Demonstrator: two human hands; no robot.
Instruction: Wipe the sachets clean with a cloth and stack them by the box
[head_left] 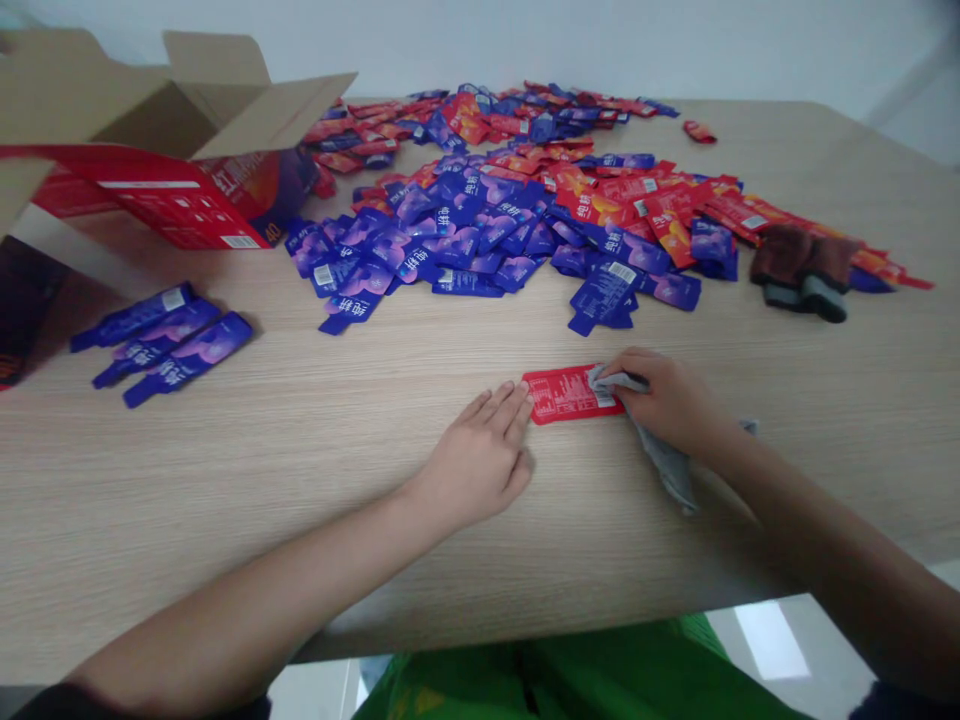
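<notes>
A red flat pouch lies on the wooden table in front of me. My left hand rests flat, fingers stretched out, its fingertips touching the pouch's left end. My right hand is closed on a grey cloth and presses it onto the pouch's right end. The cloth trails back under my wrist.
A big heap of blue and red pouches covers the far middle of the table. Three blue pouches lie apart at the left. An open cardboard box with red cartons stands far left. A dark brown cloth lies at the right.
</notes>
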